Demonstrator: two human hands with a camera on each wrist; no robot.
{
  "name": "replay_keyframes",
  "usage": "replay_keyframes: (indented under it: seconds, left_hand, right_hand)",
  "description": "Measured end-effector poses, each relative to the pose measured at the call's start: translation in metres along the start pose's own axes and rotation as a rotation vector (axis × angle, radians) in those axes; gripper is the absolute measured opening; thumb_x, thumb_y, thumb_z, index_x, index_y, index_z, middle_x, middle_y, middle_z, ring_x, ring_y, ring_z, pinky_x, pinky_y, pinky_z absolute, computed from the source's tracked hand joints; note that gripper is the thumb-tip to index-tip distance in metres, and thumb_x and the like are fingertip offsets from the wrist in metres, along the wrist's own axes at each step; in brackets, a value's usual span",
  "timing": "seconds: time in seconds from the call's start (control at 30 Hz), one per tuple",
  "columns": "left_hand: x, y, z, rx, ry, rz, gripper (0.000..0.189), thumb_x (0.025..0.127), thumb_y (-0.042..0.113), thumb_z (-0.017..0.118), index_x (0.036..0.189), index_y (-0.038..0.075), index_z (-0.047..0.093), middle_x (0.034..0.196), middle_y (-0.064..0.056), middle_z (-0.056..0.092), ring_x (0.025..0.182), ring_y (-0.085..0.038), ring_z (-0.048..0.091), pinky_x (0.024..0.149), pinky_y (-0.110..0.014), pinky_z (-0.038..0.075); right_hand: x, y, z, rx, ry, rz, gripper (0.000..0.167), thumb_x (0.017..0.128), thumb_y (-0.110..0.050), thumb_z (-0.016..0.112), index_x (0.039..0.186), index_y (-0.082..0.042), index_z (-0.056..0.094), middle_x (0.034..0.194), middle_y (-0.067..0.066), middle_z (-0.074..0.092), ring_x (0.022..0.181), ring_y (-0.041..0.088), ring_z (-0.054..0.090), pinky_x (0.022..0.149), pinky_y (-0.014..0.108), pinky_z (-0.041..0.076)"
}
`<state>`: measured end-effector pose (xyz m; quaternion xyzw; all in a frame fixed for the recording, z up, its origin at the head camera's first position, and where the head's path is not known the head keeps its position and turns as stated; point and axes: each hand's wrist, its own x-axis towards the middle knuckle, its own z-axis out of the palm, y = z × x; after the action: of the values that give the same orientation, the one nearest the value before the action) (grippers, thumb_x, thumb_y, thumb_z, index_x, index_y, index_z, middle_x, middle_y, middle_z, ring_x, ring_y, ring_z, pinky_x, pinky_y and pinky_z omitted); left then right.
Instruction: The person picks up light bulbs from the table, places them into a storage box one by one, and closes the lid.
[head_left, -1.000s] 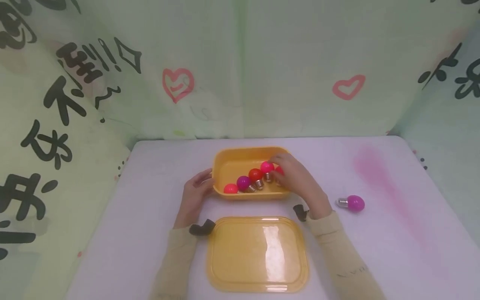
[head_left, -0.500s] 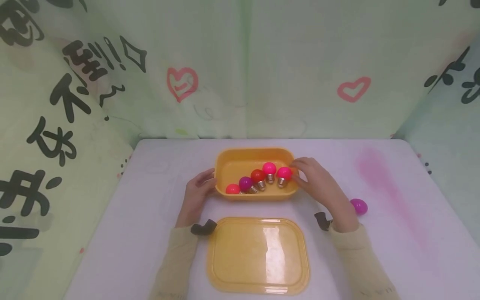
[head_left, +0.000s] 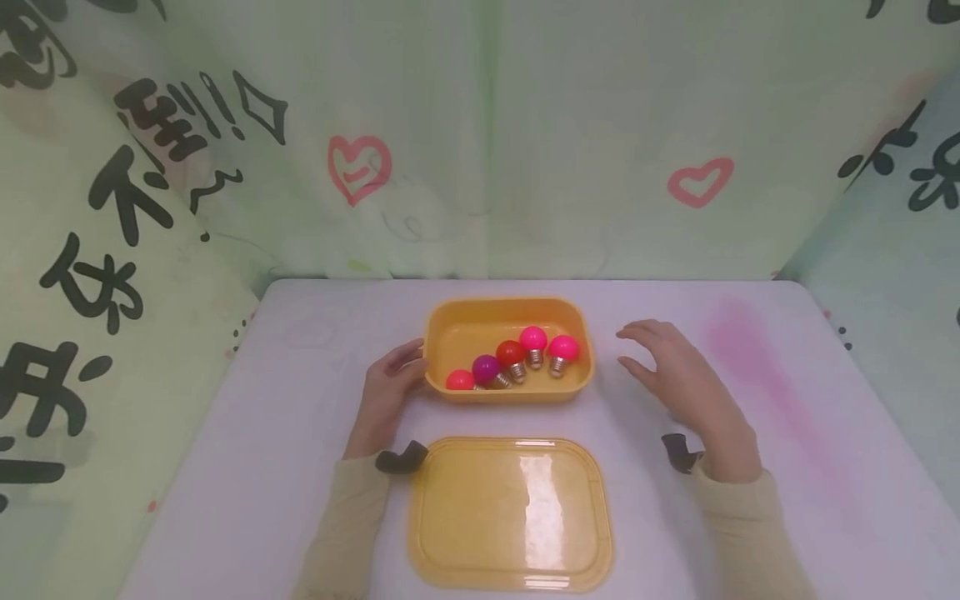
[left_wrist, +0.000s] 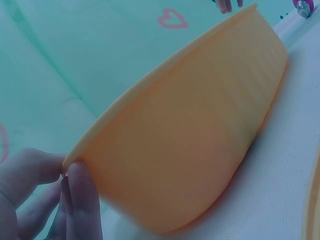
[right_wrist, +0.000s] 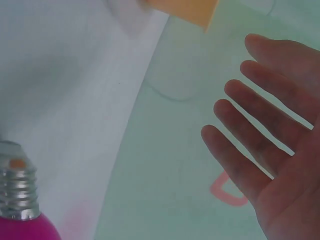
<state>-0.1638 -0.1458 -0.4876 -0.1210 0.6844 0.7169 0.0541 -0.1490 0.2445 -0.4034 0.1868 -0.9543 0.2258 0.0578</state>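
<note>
- The white table (head_left: 262, 467) carried everything; its pink stain (head_left: 757, 367) ran down from near the far right corner.
- The yellow lid (head_left: 465, 517) lay flat on the table, nearer the person than the box and apart from it.
- The yellow box (head_left: 517, 397) stood near the table's far edge, roughly midway between the far corners. Keeping it steady looked like the step in hand; a light hold at one end probably served best, since pressing hard on the rim might have tipped it.
- The left hand (head_left: 386, 392) was at the box's left end, its fingers pinching the rim.
- The right hand (head_left: 690, 383) was well spread, thumb apart from fingers, holding nothing, between the box and the table's right edge. Staying clear of the rim seemed wise there.
- Five bulbs sat inside the box: a coral bulb (head_left: 460, 380) partly hidden by the near wall, a purple bulb (head_left: 485, 367), a red bulb (head_left: 511, 353) and two pink bulbs (head_left: 533, 338).
- A loose magenta bulb (right_wrist: 19, 195) lay on the table, right of the box; its round globe would likely have rolled if nudged.
</note>
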Motion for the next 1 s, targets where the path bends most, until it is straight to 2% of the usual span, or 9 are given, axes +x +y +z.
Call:
replay_keyframes:
  seconds: [0.13, 0.33, 0.5, 0.63, 0.8, 1.0]
  left_hand:
    - [0.0, 0.001, -0.001, 0.013, 0.002, -0.007, 0.038, 0.09, 0.031, 0.072, 0.127, 0.026, 0.064, 0.128, 0.003, 0.064, 0.114, -0.016, 0.063, 0.095, -0.025, 0.054]
    - [0.0, 0.0, -0.001, -0.017, -0.007, 0.014, 0.038, 0.09, 0.028, 0.074, 0.127, 0.023, 0.065, 0.127, -0.001, 0.064, 0.113, -0.019, 0.064, 0.094, -0.026, 0.054]
    - [0.001, -0.001, -0.001, 0.002, 0.006, -0.002, 0.038, 0.089, 0.032, 0.074, 0.126, 0.026, 0.065, 0.126, 0.002, 0.065, 0.113, -0.016, 0.064, 0.095, -0.026, 0.054]
    - [0.002, -0.002, -0.001, 0.031, 0.018, -0.018, 0.039, 0.088, 0.037, 0.075, 0.125, 0.03, 0.065, 0.126, 0.006, 0.064, 0.113, -0.014, 0.064, 0.097, -0.028, 0.053]
    - [0.001, -0.002, -0.001, 0.031, 0.009, -0.017, 0.041, 0.087, 0.038, 0.075, 0.126, 0.03, 0.064, 0.127, 0.006, 0.063, 0.113, -0.015, 0.064, 0.098, -0.03, 0.053]
    - [0.0, -0.001, -0.001, 0.034, 0.008, -0.01, 0.037, 0.089, 0.036, 0.073, 0.125, 0.031, 0.065, 0.126, 0.006, 0.064, 0.113, -0.015, 0.064, 0.097, -0.028, 0.053]
  right_hand:
    - [-0.007, 0.01, -0.005, -0.013, 0.003, 0.014, 0.036, 0.09, -0.007, 0.069, 0.123, 0.002, 0.061, 0.126, 0.02, 0.059, 0.123, 0.04, 0.049, 0.105, 0.058, 0.04]
    - [-0.016, 0.027, -0.01, -0.009, -0.006, 0.033, 0.035, 0.089, -0.008, 0.07, 0.121, 0.004, 0.061, 0.124, 0.024, 0.06, 0.121, 0.044, 0.05, 0.104, 0.061, 0.038]
    - [-0.025, 0.04, -0.011, -0.004, -0.002, 0.048, 0.036, 0.088, -0.01, 0.072, 0.12, 0.004, 0.062, 0.122, 0.026, 0.06, 0.119, 0.045, 0.05, 0.101, 0.062, 0.039]
    - [-0.033, 0.051, -0.013, 0.006, -0.03, 0.091, 0.039, 0.09, -0.016, 0.071, 0.122, 0.004, 0.06, 0.123, 0.026, 0.058, 0.119, 0.045, 0.048, 0.101, 0.062, 0.037]
    - [-0.042, 0.06, -0.015, 0.026, -0.076, 0.15, 0.044, 0.092, -0.022, 0.069, 0.125, 0.004, 0.058, 0.124, 0.027, 0.056, 0.119, 0.045, 0.046, 0.1, 0.062, 0.036]
    - [-0.051, 0.066, -0.019, 0.088, -0.18, 0.241, 0.055, 0.095, -0.033, 0.064, 0.132, 0.006, 0.052, 0.13, 0.029, 0.05, 0.123, 0.045, 0.043, 0.102, 0.063, 0.034]
